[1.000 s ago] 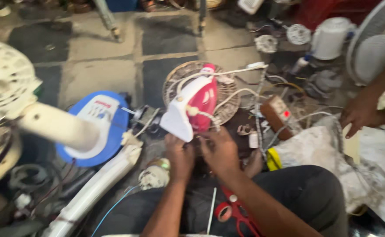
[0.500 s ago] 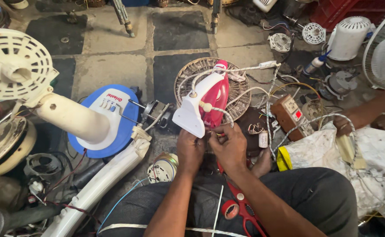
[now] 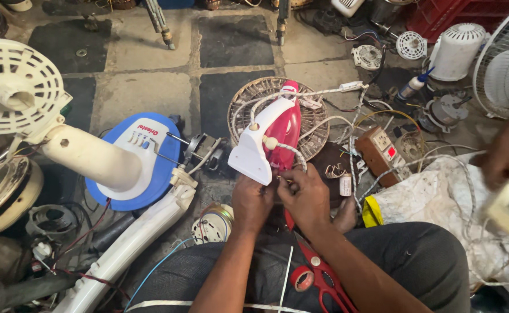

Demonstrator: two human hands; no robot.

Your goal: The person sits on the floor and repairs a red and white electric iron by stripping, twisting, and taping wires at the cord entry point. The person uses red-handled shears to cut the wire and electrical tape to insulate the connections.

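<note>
A red and white clothes iron [image 3: 272,139] stands tilted on the floor in front of my knees, its white cord [image 3: 318,95] looping behind it. My left hand [image 3: 251,203] grips the iron's white rear end from below. Beside it, my right hand [image 3: 306,194] pinches the cord where it enters the back of the iron. Red-handled scissors [image 3: 324,278] and a roll of red tape [image 3: 302,278] lie on my lap.
A white fan stand with a blue base [image 3: 135,159] lies at left beside a fan motor [image 3: 205,150]. A round wire grille [image 3: 312,130], a brown switch box [image 3: 382,150] and more fan parts sit at right. Another person's hand [image 3: 501,159] holds a white part at far right.
The view has steadied and dropped slightly. My hands stay at the iron's rear, and my right hand has closed on the cord. The other person's hand has come in at the right.
</note>
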